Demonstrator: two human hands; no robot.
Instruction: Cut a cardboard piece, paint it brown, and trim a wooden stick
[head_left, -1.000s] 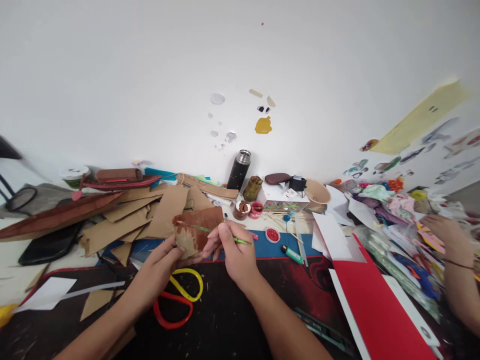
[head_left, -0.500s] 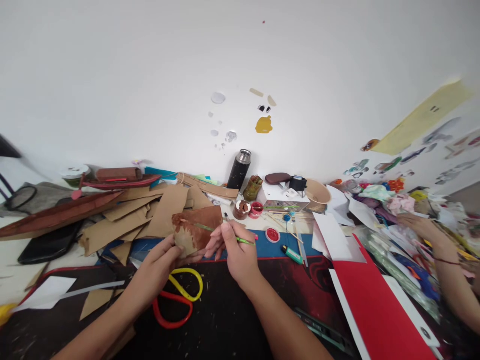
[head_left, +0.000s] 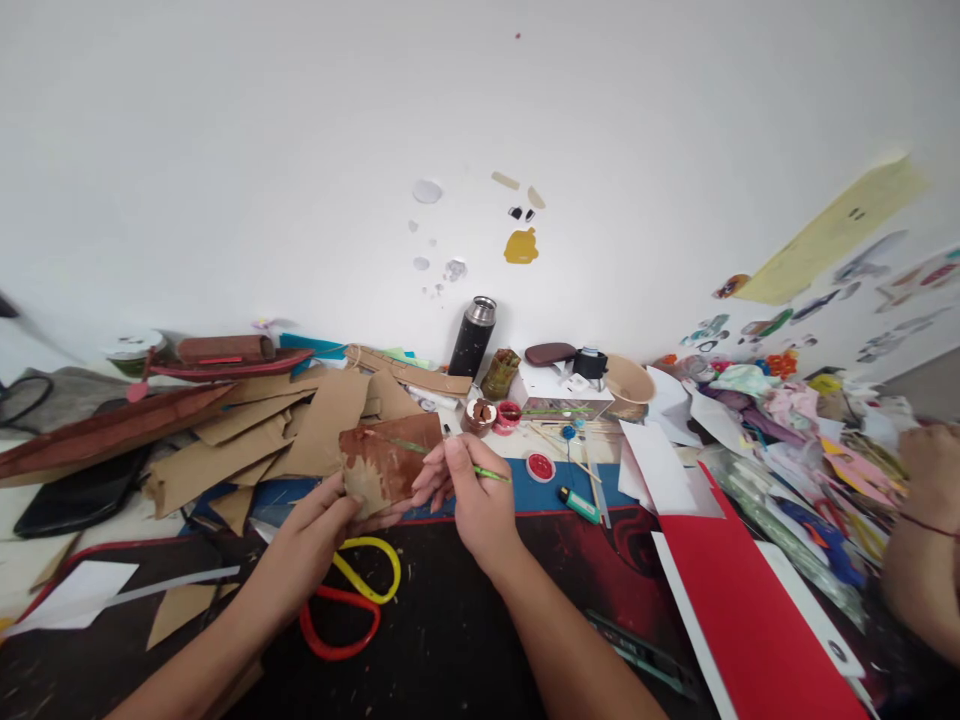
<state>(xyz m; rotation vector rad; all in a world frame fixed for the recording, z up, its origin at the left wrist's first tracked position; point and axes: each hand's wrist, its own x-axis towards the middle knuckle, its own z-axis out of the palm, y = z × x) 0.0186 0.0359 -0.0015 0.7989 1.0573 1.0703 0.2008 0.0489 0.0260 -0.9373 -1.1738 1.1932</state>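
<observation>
Small dark marks are seen on the yellow paper [head_left: 832,235] on the wall [head_left: 300,150], but they are too small to be read. A pale label is seen on the green and black tool [head_left: 579,504], and its words cannot be made out.

Brown paint is held in a jar [head_left: 480,418] with a white rim. Red paint is held in a small pot [head_left: 508,420] just beside it. More red is seen in a round lid [head_left: 540,467] near them. A black bottle [head_left: 472,342] with a silver top is stood by a green cup [head_left: 501,374], and a tan bowl [head_left: 631,382] is set to the right.

The card [head_left: 394,468] is held up over the front of the table, near the middle. Most of it is painted brown, and its lower left part is bare and tan, with a ragged paint edge. It is pinched at that corner by the left hand [head_left: 319,515], with the thumb in front. A thin green brush [head_left: 409,446] is gripped by the closed thumb and fingers of the right hand [head_left: 476,495]. The brush is pointed at the card's upper left; whether the card is touched by its tip cannot be told.
</observation>
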